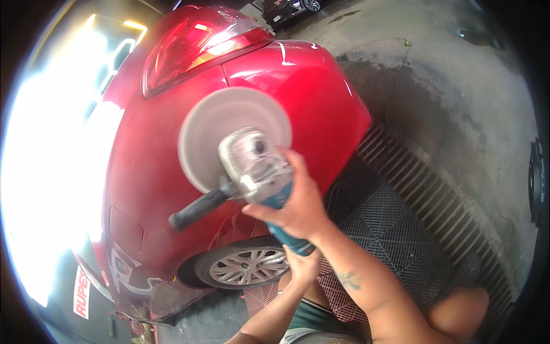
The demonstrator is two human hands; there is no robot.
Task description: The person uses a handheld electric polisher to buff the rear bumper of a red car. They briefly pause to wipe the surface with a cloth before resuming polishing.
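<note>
A rotary polisher with a silver gear head and a blue-green body is held up against the rear side of a red car. Its round white pad looks smeared, as if spinning, and lies over the panel below the tail light. My right hand wraps round the body just behind the gear head. Lower down, my left hand grips the rear end of the polisher. The black side handle sticks out to the left with no hand on it.
The car's rear wheel is just below the polisher. A slotted drain grate crosses the floor on the right, beside dark grid mats. Bright light glares at the left. A dark car stands far back.
</note>
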